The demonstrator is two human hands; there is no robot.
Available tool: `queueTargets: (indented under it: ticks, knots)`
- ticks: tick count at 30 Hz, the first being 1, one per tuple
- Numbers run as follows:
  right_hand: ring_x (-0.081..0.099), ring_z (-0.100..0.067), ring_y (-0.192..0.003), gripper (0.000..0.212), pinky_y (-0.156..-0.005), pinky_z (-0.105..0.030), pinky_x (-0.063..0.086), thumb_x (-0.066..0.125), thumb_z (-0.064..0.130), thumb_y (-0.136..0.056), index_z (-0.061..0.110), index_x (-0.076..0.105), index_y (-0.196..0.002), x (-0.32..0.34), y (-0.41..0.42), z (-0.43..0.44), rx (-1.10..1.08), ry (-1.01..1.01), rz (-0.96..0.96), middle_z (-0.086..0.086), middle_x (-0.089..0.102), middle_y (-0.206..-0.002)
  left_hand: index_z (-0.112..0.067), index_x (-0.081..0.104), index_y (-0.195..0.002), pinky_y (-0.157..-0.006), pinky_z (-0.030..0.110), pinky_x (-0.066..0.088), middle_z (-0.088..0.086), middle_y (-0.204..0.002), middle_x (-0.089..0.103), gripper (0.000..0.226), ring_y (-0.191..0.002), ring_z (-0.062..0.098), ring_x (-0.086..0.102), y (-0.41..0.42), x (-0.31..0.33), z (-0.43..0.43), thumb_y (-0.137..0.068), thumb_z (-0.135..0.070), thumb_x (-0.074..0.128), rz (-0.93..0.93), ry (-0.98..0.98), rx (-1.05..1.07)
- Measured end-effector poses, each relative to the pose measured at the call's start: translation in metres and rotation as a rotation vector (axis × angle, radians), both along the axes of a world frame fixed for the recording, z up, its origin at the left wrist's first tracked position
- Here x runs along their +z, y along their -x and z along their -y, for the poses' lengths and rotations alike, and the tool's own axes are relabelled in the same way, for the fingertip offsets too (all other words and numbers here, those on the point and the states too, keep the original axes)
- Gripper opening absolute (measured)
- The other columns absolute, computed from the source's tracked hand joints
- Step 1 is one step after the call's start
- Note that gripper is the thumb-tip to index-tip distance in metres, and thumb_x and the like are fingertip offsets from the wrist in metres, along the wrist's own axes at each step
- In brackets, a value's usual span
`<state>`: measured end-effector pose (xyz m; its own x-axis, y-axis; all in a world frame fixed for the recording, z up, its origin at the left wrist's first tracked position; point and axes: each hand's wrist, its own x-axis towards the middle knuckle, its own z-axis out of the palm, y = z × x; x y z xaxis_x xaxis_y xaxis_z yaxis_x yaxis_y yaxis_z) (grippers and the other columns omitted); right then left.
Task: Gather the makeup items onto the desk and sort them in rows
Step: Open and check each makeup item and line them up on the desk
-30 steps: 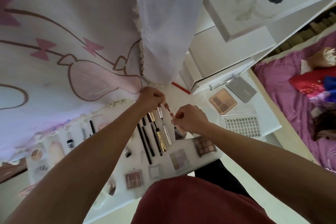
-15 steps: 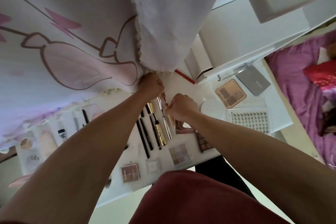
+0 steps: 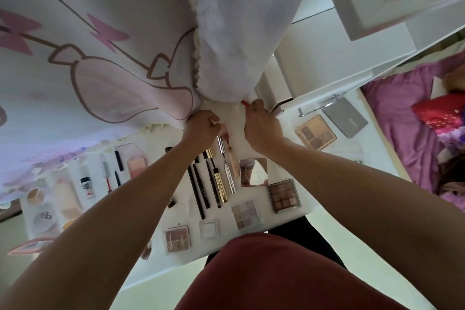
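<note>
Your right hand [image 3: 263,124] is reaching to the back of the desk [image 3: 185,214], fingers curling round the red pencil [image 3: 244,103], of which only the tip is showing under the curtain [image 3: 100,58] hem; your left hand [image 3: 202,127] is bunching into a fist against that hem, just beside the right; I cannot tell whether it is grasping anything. Below your wrists the black pencils [image 3: 197,190], gold mascara [image 3: 219,185] and silver tube [image 3: 227,171] are lying side by side in a row; the mirrored compact [image 3: 253,172] and brown palette [image 3: 284,195] are sitting to their right; the pink palette [image 3: 177,236] is lying near the front edge; the four-pan palette [image 3: 315,132] is lying beside the grey box [image 3: 346,117], right of your right wrist.
</note>
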<state>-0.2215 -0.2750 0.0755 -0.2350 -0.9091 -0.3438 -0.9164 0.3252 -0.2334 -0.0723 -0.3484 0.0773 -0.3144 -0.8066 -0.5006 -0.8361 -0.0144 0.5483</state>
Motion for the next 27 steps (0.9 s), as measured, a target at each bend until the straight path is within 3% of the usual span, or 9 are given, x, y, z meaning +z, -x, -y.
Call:
queueTargets:
  ticks: [2, 7, 10, 14, 17, 20, 23, 25, 27]
  knots:
    - [0.053, -0.039, -0.119, 0.059, -0.103, -0.049, 0.044, 0.059, 0.008, -0.088, 0.000, 0.036, -0.142, -0.005, 0.002, 0.009, 0.021, -0.109, -0.086, -0.019, 0.035, -0.141, -0.010, 0.069, -0.101, -0.082, 0.027, 0.052, 0.001, -0.086, 0.064, 0.014, -0.084, 0.021, 0.065, -0.013, 0.010, -0.008, -0.088, -0.014, 0.064, -0.061, 0.002, 0.072]
    - [0.052, -0.036, -0.119, 0.042, -0.097, -0.042, 0.049, 0.051, 0.006, -0.092, -0.006, 0.042, -0.131, -0.012, 0.005, 0.015, 0.044, -0.149, -0.195, -0.024, 0.044, -0.132, -0.013, 0.070, -0.099, -0.068, 0.022, 0.050, 0.002, -0.084, 0.067, 0.013, -0.072, 0.016, 0.064, -0.051, 0.026, -0.031, -0.088, -0.015, 0.064, -0.068, 0.009, 0.206]
    - [0.061, -0.033, -0.109, 0.027, -0.090, -0.041, 0.050, 0.049, 0.008, -0.094, 0.001, 0.053, -0.120, -0.011, 0.001, 0.015, 0.033, -0.122, -0.180, -0.016, 0.059, -0.120, -0.018, 0.070, -0.094, -0.076, 0.034, 0.056, 0.005, -0.084, 0.071, 0.009, -0.078, 0.024, 0.068, -0.074, 0.032, -0.044, -0.088, -0.014, 0.064, -0.092, 0.000, 0.270]
    - [0.064, -0.034, -0.099, 0.021, -0.081, -0.038, 0.050, 0.050, 0.022, -0.096, 0.006, 0.057, -0.108, 0.001, -0.001, -0.001, 0.079, -0.108, -0.165, -0.012, 0.064, -0.108, -0.024, 0.066, -0.087, -0.076, 0.043, 0.058, 0.007, -0.081, 0.070, 0.012, -0.076, 0.028, 0.068, -0.088, 0.042, -0.062, -0.089, -0.013, 0.063, -0.144, -0.014, 0.301]
    - [0.064, -0.033, -0.093, 0.024, -0.074, -0.037, 0.048, 0.054, 0.029, -0.094, 0.008, 0.060, -0.104, 0.020, 0.001, -0.023, 0.011, -0.077, 0.025, -0.010, 0.065, -0.101, -0.022, 0.067, -0.091, -0.079, 0.044, 0.057, 0.008, -0.080, 0.069, 0.009, -0.077, 0.028, 0.067, -0.089, 0.050, -0.071, -0.088, -0.014, 0.065, -0.195, -0.023, 0.305]
    - [0.063, -0.017, -0.079, 0.017, -0.066, -0.027, 0.044, 0.056, 0.022, -0.094, 0.010, 0.063, -0.103, 0.050, 0.003, -0.052, -0.039, -0.038, 0.310, -0.003, 0.066, -0.090, -0.026, 0.067, -0.090, -0.077, 0.040, 0.057, 0.013, -0.081, 0.068, 0.010, -0.077, 0.029, 0.066, -0.085, 0.063, -0.074, -0.086, -0.016, 0.069, -0.260, -0.042, 0.307]
    - [0.057, 0.005, -0.053, 0.008, -0.050, -0.011, 0.039, 0.055, 0.013, -0.097, 0.013, 0.062, -0.095, 0.087, 0.000, -0.081, -0.113, -0.075, 0.608, 0.008, 0.061, -0.069, -0.020, 0.068, -0.097, -0.058, 0.019, 0.049, 0.015, -0.087, 0.069, 0.010, -0.068, 0.015, 0.062, -0.078, 0.080, -0.077, -0.088, -0.016, 0.068, -0.345, -0.107, 0.293]
    - [0.054, 0.008, -0.049, 0.012, -0.050, -0.010, 0.038, 0.053, 0.009, -0.098, 0.015, 0.061, -0.092, 0.105, 0.000, -0.093, -0.120, -0.087, 0.695, 0.011, 0.059, -0.065, -0.017, 0.068, -0.102, -0.055, 0.015, 0.045, 0.013, -0.088, 0.071, 0.012, -0.062, 0.008, 0.061, -0.072, 0.089, -0.079, -0.090, -0.018, 0.067, -0.406, -0.171, 0.268]
    - [0.054, 0.006, -0.050, 0.015, -0.053, -0.010, 0.039, 0.051, 0.008, -0.099, 0.015, 0.062, -0.092, 0.115, 0.003, -0.101, -0.150, -0.075, 0.746, 0.011, 0.060, -0.065, -0.017, 0.068, -0.104, -0.056, 0.020, 0.046, 0.011, -0.088, 0.072, 0.013, -0.063, 0.009, 0.061, -0.065, 0.100, -0.081, -0.091, -0.018, 0.065, -0.465, -0.227, 0.228]
